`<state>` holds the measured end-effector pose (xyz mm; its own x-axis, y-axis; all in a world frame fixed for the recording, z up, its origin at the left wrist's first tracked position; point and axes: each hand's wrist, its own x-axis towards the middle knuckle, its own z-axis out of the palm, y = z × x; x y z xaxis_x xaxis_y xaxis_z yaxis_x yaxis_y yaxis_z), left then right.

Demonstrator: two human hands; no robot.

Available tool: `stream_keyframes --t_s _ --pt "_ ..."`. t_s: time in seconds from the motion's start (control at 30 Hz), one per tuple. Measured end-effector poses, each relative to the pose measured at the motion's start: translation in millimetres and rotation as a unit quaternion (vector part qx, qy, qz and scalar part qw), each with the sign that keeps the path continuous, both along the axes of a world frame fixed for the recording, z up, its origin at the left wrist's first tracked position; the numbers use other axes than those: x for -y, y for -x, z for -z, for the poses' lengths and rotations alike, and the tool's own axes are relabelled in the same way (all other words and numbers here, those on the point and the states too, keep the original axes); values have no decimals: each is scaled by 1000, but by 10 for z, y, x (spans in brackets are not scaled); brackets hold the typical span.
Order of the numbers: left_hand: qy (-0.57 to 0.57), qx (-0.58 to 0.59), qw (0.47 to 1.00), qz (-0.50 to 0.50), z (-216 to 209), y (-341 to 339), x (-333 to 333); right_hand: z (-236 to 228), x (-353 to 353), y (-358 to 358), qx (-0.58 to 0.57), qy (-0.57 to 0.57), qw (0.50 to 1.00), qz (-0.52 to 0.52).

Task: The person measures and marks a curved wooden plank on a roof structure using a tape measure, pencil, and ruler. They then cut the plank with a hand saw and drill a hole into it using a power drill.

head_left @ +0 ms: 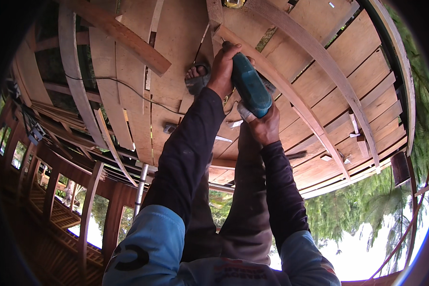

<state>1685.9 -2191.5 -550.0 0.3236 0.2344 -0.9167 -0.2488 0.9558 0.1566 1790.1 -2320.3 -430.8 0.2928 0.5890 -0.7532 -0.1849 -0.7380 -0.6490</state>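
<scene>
A teal power drill (249, 85) is held in both hands, its nose toward the far side. My left hand (221, 72) wraps round the front of its body. My right hand (266, 126) grips the rear end, with a whitish wrap on the thumb; the trigger is hidden. A thin bit points at the end of a long curved wooden beam (291, 93). Whether the tip touches the wood I cannot tell. Beside my left hand, one sandalled foot (196, 76) stands on the plywood boards (171, 52).
A loose plank (128, 40) lies at the far left. A black cable (114, 79) crosses the boards. At the right are a second curved beam (338, 78), a hammer (354, 125) and a dark brush (296, 155). Gaps run between boards; open framing (76, 71) lies left.
</scene>
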Motion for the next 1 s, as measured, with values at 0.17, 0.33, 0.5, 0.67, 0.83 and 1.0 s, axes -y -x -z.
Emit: stream_keyframes --t_s 0.17,0.33,0.5,0.67,0.83,1.0 --pt "-6 -30 1000 2 -49 -48 7 -35 -38 -30 -12 -2 1000 10" --pt "58 -19 998 -8 67 -23 -5 -74 -80 -65 1 -6 1000 10" --pt "45 -64 996 32 62 -69 -25 73 73 9 12 -1 1000 14" --pt "94 -43 993 61 -25 -98 -162 66 49 64 13 20 999 23" --pt "103 -36 992 66 -53 -99 -193 62 37 95 21 28 999 18" --pt "114 -57 989 72 -10 -112 -192 64 22 57 -1 16 999 34"
